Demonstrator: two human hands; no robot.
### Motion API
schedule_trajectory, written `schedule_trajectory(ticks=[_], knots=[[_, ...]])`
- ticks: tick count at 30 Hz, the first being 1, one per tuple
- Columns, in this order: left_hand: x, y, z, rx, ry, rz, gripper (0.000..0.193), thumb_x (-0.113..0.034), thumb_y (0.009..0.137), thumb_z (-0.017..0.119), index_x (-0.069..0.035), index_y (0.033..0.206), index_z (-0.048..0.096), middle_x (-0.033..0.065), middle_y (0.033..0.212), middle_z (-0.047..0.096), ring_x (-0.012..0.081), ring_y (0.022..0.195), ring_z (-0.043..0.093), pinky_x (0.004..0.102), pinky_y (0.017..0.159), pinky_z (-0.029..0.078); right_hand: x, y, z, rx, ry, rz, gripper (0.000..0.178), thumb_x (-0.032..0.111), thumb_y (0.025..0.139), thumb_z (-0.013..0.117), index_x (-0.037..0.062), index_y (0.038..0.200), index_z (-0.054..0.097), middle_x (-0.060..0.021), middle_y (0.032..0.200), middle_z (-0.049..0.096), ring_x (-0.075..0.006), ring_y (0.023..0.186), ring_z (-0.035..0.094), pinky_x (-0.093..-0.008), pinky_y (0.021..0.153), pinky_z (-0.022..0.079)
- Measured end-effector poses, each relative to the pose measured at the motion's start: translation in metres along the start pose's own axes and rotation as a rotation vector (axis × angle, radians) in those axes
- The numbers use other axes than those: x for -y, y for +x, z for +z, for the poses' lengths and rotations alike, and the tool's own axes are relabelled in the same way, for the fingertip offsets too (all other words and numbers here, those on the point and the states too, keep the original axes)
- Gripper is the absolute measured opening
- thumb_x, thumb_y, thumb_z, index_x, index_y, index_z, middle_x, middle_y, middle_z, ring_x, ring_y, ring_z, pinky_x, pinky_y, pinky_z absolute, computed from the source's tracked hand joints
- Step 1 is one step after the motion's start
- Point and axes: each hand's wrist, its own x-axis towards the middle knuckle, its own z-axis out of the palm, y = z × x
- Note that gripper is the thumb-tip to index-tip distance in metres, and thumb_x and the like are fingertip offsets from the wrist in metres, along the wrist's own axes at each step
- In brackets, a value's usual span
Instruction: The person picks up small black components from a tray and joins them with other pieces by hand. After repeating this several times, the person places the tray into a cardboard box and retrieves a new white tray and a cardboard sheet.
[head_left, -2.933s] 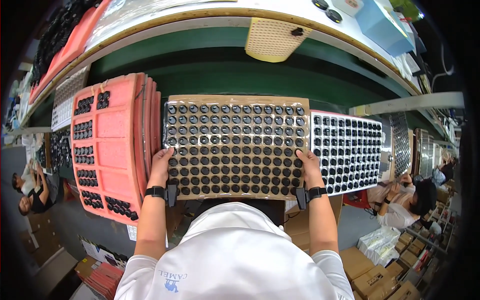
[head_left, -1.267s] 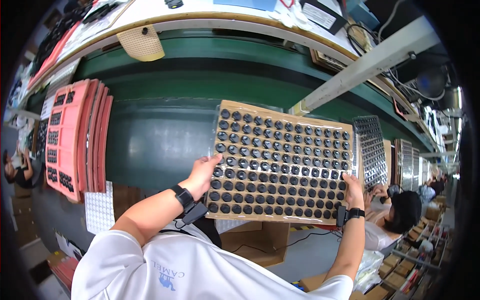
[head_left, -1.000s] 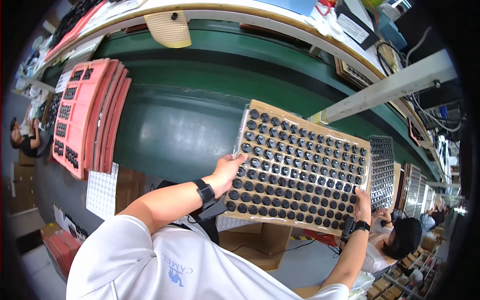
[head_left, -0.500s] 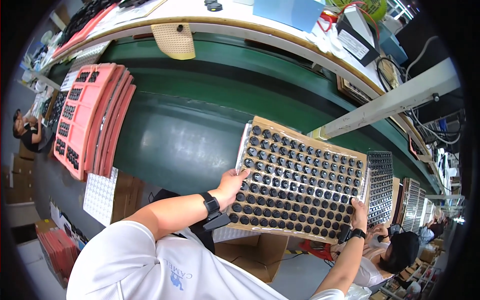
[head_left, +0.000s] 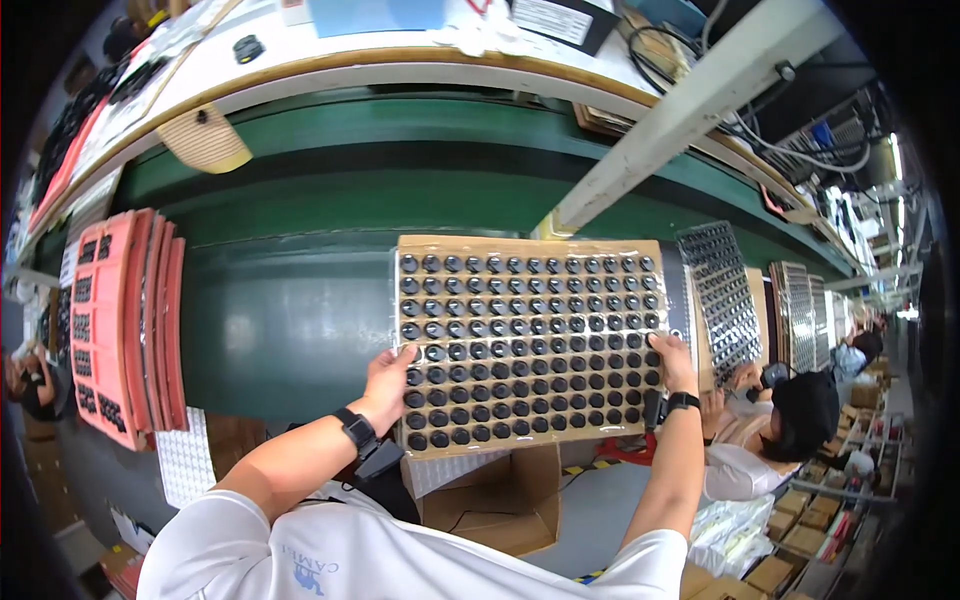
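Note:
A wide clear plastic tray, backed with brown cardboard, is held between my two hands above the green conveyor belt. Rows of small black round caps fill its pockets. My left hand grips the tray's left edge, its thumb on top. On the opposite edge my right hand closes with its thumb over the rim. The fingers under the tray are hidden.
Pink trays of black parts stack at the left. A slanted metal post rises behind my tray. To the right, another filled tray stands near a co-worker. An open cardboard box sits below.
The held tray has shifted left in view and turned from a slant to nearly level, both hands still on its edges. The surroundings have swung too, as my view turned.

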Motion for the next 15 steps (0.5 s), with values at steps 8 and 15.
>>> schedule_trajectory(ticks=[8, 15], knots=[[0.009, 0.011, -0.008, -0.036, 0.168, 0.043, 0.017, -0.019, 0.091, 0.057, -0.005, 0.101, 0.055, 0.0082, 0.094, 0.064, 0.0195, 0.084, 0.062, 0.0363, 0.074, 0.051, -0.009, 0.013, 0.004, -0.018, 0.013, 0.006, 0.031, 0.011, 0.08, 0.068, -0.0055, 0.105, 0.058, -0.0093, 0.093, 0.065, -0.0178, 0.08, 0.062, -0.0296, 0.071, 0.048], [0.01, 0.007, 0.001, -0.049, 0.167, 0.08, 0.018, -0.017, 0.091, 0.057, -0.002, 0.1, 0.054, 0.0071, 0.092, 0.064, 0.0154, 0.078, 0.06, 0.0313, 0.07, 0.049, -0.016, 0.019, 0.002, -0.107, -0.069, -0.04, 0.034, 0.01, 0.077, 0.071, -0.0069, 0.103, 0.057, -0.0106, 0.092, 0.065, -0.0174, 0.08, 0.062, -0.0292, 0.069, 0.049]])
